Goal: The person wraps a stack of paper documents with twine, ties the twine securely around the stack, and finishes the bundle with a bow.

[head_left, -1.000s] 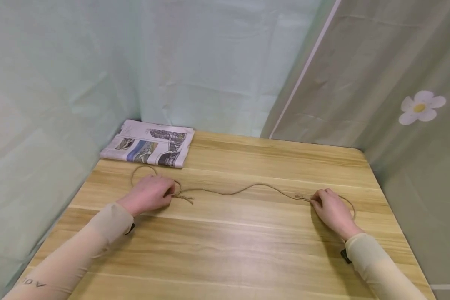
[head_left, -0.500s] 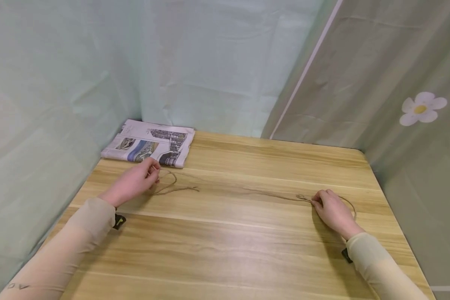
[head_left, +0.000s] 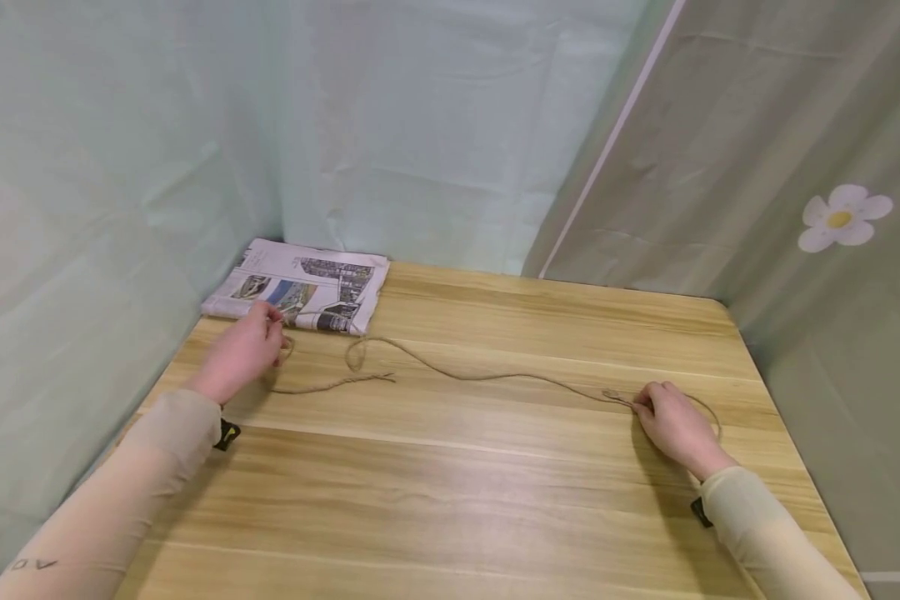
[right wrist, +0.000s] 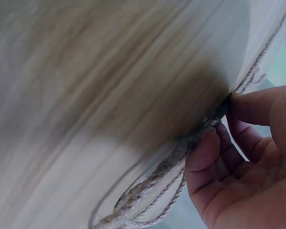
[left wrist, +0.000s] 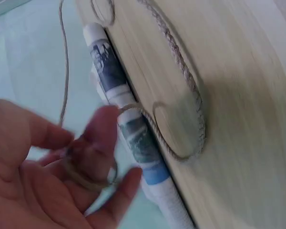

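A person's left hand curls around a loop of thin brown twine lying across a pale wood-grain table as the right hand pinches 1 stretch farther along, apparently untangling it, the next move calling for easing that loop free.

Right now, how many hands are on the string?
2: the left hand near the folded newspaper and the right hand, farther right over the table, both holding twine. No others show.

The left hand holds braided twine, which also curves over a wooden tabletop beside a folded newspaper.
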### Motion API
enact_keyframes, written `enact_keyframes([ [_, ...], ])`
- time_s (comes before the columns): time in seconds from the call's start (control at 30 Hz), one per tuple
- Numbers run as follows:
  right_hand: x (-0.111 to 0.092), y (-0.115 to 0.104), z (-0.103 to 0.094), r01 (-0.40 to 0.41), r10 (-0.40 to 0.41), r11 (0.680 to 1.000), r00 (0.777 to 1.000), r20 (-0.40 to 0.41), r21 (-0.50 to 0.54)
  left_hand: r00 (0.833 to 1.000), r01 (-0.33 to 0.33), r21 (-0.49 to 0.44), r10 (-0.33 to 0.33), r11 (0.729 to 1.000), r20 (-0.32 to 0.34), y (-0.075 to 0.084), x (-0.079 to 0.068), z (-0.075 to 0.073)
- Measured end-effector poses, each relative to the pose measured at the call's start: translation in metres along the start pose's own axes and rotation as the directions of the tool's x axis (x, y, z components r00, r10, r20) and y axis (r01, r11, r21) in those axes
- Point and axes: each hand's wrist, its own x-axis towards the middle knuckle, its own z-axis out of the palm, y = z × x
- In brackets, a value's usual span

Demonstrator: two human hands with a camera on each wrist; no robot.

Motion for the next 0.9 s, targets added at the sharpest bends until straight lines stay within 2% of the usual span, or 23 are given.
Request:
enact_keyframes([
  [0.1,-0.001,0.002,-0.001,-0.005,0.005,1.0,1.0,-0.005,-0.004,0.999,-0.026,0.166,0.022,0.986,0.025,-0.006,-0.001,-0.002],
  [0.2,-0.002,0.003,-0.002,-0.003,0.003,1.0,1.0,-0.01,-0.006,0.996,-0.074,0.291,0.058,0.954,0.06,-0.006,-0.002,-0.001],
  [0.3,-0.001,0.004,-0.003,-0.001,0.001,1.0,1.0,-0.011,-0.007,0.991,-0.135,0.349,0.123,0.927,0.057,0.0,-0.004,0.006],
  [0.37,-0.002,0.004,-0.003,0.001,-0.001,1.0,1.0,-0.015,-0.008,0.98,-0.197,0.32,0.18,0.927,0.082,0.008,-0.004,0.014],
  [0.43,-0.002,0.005,-0.003,0.003,-0.003,1.0,1.0,-0.019,-0.008,0.957,-0.283,0.257,0.256,0.924,0.136,0.016,-0.005,0.025],
  [0.57,-0.003,0.007,-0.003,0.013,-0.013,1.0,1.0,-0.021,-0.009,0.884,-0.435,0.186,0.379,0.881,0.273,0.024,-0.008,0.044],
  [0.63,-0.003,0.008,-0.004,0.025,-0.026,1.0,1.0,-0.018,-0.014,0.869,-0.465,0.205,0.399,0.861,0.293,0.021,-0.011,0.049],
  [0.67,-0.003,0.008,-0.004,0.034,-0.035,0.999,0.999,-0.018,-0.02,0.865,-0.471,0.208,0.402,0.857,0.302,0.019,-0.012,0.05],
  [0.73,-0.003,0.011,-0.005,0.064,-0.065,0.997,0.998,-0.027,-0.035,0.868,-0.461,0.215,0.387,0.861,0.312,0.013,-0.013,0.048],
  [0.9,-0.002,0.02,-0.009,0.139,-0.142,0.989,0.989,-0.047,-0.052,0.887,-0.421,0.266,0.333,0.867,0.319,-0.009,-0.014,0.032],
])
